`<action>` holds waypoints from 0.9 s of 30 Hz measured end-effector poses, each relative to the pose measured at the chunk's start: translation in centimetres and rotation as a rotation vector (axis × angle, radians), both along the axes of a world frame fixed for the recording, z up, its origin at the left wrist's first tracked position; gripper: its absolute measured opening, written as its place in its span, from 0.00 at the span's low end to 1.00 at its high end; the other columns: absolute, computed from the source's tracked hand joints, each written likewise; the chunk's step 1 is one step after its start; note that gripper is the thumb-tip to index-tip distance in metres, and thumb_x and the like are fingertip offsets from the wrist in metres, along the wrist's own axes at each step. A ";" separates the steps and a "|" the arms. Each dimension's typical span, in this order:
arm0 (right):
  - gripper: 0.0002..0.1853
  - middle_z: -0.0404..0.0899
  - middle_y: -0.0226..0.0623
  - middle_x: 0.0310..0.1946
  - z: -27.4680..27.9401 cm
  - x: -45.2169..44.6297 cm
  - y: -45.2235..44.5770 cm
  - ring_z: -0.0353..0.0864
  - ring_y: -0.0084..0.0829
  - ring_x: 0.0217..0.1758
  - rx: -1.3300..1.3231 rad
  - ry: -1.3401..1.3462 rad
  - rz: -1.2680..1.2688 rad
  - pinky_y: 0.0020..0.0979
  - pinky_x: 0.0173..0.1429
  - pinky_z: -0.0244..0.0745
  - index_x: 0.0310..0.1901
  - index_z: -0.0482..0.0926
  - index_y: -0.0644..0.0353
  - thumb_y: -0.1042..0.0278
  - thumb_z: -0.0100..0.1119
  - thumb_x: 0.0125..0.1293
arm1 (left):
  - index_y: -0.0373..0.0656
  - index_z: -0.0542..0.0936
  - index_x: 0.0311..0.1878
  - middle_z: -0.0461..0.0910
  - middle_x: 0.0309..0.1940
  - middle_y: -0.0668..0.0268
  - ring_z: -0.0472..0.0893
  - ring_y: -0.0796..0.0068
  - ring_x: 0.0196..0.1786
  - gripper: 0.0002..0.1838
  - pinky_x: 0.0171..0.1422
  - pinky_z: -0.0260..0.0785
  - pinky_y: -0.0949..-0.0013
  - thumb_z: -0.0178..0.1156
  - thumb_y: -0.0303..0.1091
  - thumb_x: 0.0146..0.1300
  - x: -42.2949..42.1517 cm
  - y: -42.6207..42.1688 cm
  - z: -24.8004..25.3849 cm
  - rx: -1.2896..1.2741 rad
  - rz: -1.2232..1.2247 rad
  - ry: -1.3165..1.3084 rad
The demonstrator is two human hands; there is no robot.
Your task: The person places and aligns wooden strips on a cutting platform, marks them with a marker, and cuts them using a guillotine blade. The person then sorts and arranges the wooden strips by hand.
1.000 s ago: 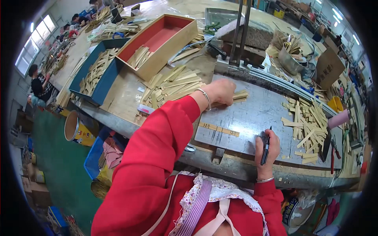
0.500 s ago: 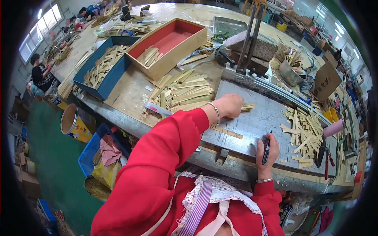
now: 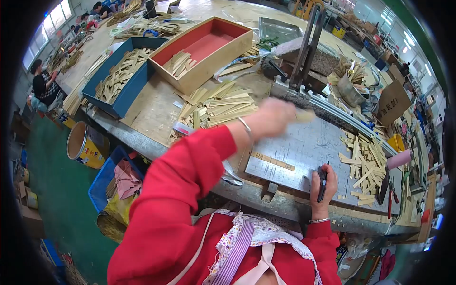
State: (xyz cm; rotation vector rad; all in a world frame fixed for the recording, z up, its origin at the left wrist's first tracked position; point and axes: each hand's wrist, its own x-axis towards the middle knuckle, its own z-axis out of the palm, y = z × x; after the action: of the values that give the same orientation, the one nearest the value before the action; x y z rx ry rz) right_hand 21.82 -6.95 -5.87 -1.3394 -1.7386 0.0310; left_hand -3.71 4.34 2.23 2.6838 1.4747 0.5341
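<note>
Blurred by motion, my left hand [image 3: 273, 118] is closed over the upper part of the metal plate [image 3: 285, 147]. Pale bamboo strips [image 3: 305, 116] stick out past its fingers; how many, I cannot make out. A black marker pen [image 3: 323, 184] stands upright in my right hand [image 3: 327, 192], which rests at the plate's lower edge. Between the hands, a marked bamboo strip [image 3: 274, 161] lies flat on the plate. A heap of bamboo strips [image 3: 223, 107] spreads left of my left hand, and another pile of strips [image 3: 365, 161] lies to the right.
A blue box [image 3: 122, 107] and a wooden box with red lining [image 3: 216, 59] hold strips at the back left. A metal cutting frame [image 3: 304, 52] rises behind the plate. Pliers [image 3: 390, 199] and a pink roll [image 3: 399, 159] are at the right. A person [image 3: 45, 85] sits far left.
My left hand has lifted and moved up from the plate with the strips in it. My right hand keeps the pen in nearly the same place.
</note>
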 end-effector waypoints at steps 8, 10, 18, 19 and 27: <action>0.17 0.79 0.46 0.37 0.3 -0.2 -0.2 0.77 0.45 0.41 -0.030 0.005 0.001 0.39 0.48 0.72 0.47 0.76 0.67 0.69 0.64 0.56 | 0.31 0.76 0.55 0.82 0.43 0.46 0.82 0.55 0.49 0.28 0.53 0.74 0.61 0.67 0.38 0.51 -18.8 6.6 12.3 0.033 0.621 0.049; 0.18 0.78 0.46 0.38 0.1 -0.1 -0.2 0.77 0.44 0.42 -0.053 0.014 -0.008 0.38 0.49 0.72 0.47 0.76 0.67 0.69 0.64 0.56 | 0.30 0.75 0.57 0.81 0.46 0.46 0.83 0.56 0.47 0.31 0.51 0.76 0.61 0.68 0.37 0.51 -21.4 6.5 10.0 0.438 0.594 0.023; 0.17 0.77 0.44 0.38 0.0 0.0 -0.4 0.76 0.40 0.41 -0.109 0.037 -0.026 0.36 0.48 0.71 0.48 0.76 0.66 0.70 0.62 0.57 | 0.37 0.72 0.61 0.79 0.52 0.46 0.79 0.50 0.56 0.36 0.59 0.70 0.55 0.65 0.52 0.56 -22.9 2.4 2.9 -0.005 0.702 0.149; 0.17 0.77 0.44 0.38 0.1 -0.1 -0.4 0.76 0.40 0.41 -0.122 0.040 -0.031 0.36 0.48 0.71 0.48 0.76 0.66 0.70 0.62 0.57 | 0.37 0.72 0.59 0.80 0.49 0.47 0.80 0.50 0.54 0.32 0.57 0.70 0.54 0.63 0.50 0.58 -23.3 2.1 2.2 -0.028 0.705 0.190; 0.17 0.78 0.44 0.41 -0.4 0.4 -0.3 0.77 0.39 0.44 -0.146 -0.021 -0.070 0.35 0.51 0.72 0.50 0.75 0.67 0.70 0.61 0.59 | 0.37 0.73 0.38 0.81 0.33 0.48 0.81 0.47 0.41 0.10 0.48 0.71 0.50 0.55 0.35 0.62 -25.1 2.2 -2.4 0.094 0.574 0.218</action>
State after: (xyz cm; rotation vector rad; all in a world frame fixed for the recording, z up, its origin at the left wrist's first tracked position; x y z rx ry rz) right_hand 22.18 -7.29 -6.24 -1.5101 -1.7334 0.1062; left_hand -28.81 6.51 -0.15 2.4157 2.3544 0.3333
